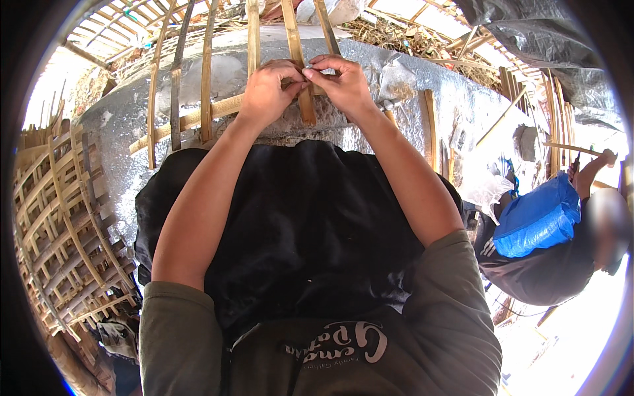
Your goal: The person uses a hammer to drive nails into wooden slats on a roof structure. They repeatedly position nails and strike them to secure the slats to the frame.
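Both my hands meet over a bamboo slat (292,33), near its close end. My left hand (269,92) is closed in a pinch, its fingertips almost touching those of the other hand. Thumb and finger of my right hand (341,82) also pinch together, with a tiny pale thing between the hands, too small to name. Under the slats runs a bamboo crosspiece (188,122). Several more slats, such as a dark one (178,72), lie across it on the left. Beside my right wrist is what looks like a hammer (388,104), partly hidden by my forearm.
A silvery sheet (125,105) covers the ground ahead. Woven bamboo panels (66,224) stand at the left. A black cloth (317,224) covers my lap. At the right, another person sits beside a blue bag (538,214), one hand (594,168) near a bamboo strip. Dry scraps (396,39) lie at the back.
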Demonstrator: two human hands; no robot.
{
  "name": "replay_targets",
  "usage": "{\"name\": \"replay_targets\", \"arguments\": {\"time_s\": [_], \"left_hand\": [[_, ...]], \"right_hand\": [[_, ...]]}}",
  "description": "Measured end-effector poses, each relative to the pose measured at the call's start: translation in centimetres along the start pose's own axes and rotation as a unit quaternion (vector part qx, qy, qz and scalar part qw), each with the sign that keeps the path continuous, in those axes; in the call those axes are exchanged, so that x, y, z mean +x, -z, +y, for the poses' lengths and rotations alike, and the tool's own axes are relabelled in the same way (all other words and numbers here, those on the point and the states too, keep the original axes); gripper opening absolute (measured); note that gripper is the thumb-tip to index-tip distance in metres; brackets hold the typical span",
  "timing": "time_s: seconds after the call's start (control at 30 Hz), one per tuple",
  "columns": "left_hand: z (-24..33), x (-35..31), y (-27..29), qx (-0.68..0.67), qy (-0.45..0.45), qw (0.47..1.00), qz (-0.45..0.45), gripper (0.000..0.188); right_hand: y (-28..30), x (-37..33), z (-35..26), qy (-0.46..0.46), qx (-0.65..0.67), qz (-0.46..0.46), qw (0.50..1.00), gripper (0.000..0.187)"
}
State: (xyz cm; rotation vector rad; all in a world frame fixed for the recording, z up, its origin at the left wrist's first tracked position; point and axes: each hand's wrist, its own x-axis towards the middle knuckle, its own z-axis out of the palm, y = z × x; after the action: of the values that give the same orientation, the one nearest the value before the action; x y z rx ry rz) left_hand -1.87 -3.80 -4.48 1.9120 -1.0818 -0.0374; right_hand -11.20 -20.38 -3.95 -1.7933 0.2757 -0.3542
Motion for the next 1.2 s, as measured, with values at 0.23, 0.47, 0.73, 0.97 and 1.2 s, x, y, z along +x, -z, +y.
{"name": "replay_targets", "arguments": {"time_s": [0.23,0.47,0.73,0.97,1.2], "left_hand": [[0.6,0.2,0.4,-0.006,0.003,1.000,0.003,0.013],[0.5,0.2,0.5,0.002,0.006,1.000,0.000,0.012],[0.6,0.3,0.3,-0.008,0.024,1.000,-0.002,0.011],[0.3,0.2,0.4,-0.015,0.027,1.000,0.002,0.012],[0.4,0.4,0.3,-0.012,0.022,1.000,-0.004,0.011]], "right_hand": [[0.0,0.2,0.5,0.001,-0.009,0.028,1.000,0.017],[0.2,0.0,0.2,-0.028,-0.028,0.052,0.998,0.013],[-0.1,0.4,1.2,-0.027,-0.004,0.101,0.995,0.028],[-0.7,0.0,-0.8,-0.026,0.197,0.157,0.967,0.075],[-0.2,0.2,0.0,-0.037,0.161,0.105,0.981,0.079]]}}
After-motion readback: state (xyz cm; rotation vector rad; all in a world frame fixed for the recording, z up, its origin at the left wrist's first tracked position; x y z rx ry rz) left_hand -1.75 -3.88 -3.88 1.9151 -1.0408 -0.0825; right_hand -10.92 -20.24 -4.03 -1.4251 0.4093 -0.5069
